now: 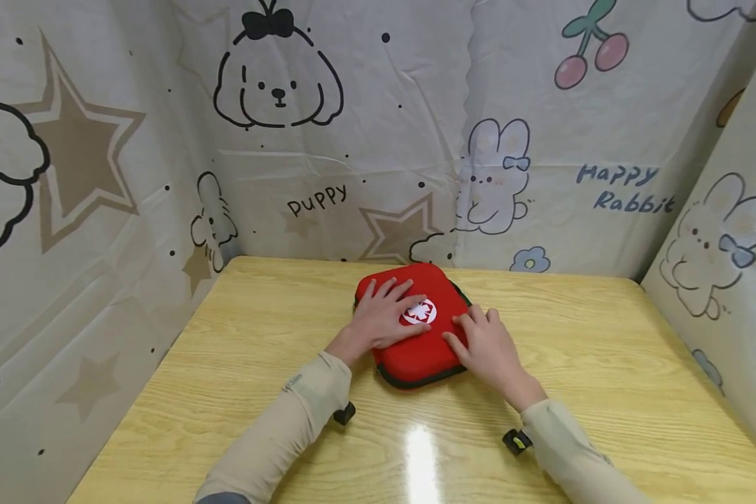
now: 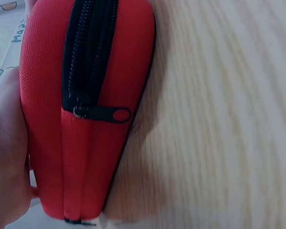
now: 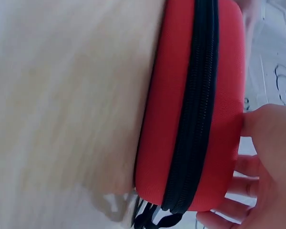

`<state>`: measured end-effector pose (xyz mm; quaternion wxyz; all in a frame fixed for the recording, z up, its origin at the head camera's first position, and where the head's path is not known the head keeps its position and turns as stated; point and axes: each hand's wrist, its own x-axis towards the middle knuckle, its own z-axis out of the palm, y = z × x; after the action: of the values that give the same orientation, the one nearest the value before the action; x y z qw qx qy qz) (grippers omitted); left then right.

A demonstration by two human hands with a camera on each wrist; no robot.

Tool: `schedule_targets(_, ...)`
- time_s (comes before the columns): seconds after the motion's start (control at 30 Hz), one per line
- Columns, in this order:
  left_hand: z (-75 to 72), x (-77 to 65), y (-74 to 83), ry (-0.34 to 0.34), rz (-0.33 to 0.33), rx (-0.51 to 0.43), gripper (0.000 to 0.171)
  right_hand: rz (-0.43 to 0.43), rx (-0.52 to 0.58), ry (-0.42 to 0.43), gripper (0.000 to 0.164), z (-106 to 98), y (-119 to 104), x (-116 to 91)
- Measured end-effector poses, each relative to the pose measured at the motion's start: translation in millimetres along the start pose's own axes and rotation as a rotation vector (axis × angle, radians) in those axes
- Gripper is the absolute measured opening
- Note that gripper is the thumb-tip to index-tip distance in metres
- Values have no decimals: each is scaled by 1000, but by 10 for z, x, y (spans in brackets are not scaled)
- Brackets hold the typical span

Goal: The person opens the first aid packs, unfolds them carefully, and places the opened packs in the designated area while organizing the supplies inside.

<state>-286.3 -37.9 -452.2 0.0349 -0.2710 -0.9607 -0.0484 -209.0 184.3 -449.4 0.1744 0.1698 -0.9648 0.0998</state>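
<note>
A red zippered case with a white round emblem lies flat on the wooden table. My left hand rests across its top, fingers spread, beside and partly over the emblem. At the case's right edge, my right hand touches the top with thumb and fingertips, fingers loosely bent. A black zip pull hangs at one end of the black zipper in the left wrist view. The right wrist view shows the zipper along another side and a black strap or cord at the far end.
The pale wooden table extends around the case. Behind and at the sides hang printed cloth sheets, meeting the table's back edge just past the case. A small black device sits under the right wrist, and another under the left.
</note>
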Motion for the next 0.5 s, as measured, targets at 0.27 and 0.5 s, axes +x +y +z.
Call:
schedule_targets(0.27, -13, 100, -122, -39, -84, 43, 86, -43, -85, 19, 48, -63, -180, -196)
schedule_targets(0.5, -52, 169, -142, -29, -124, -2, 91, 5, -52, -46, 61, -106, -242, -272)
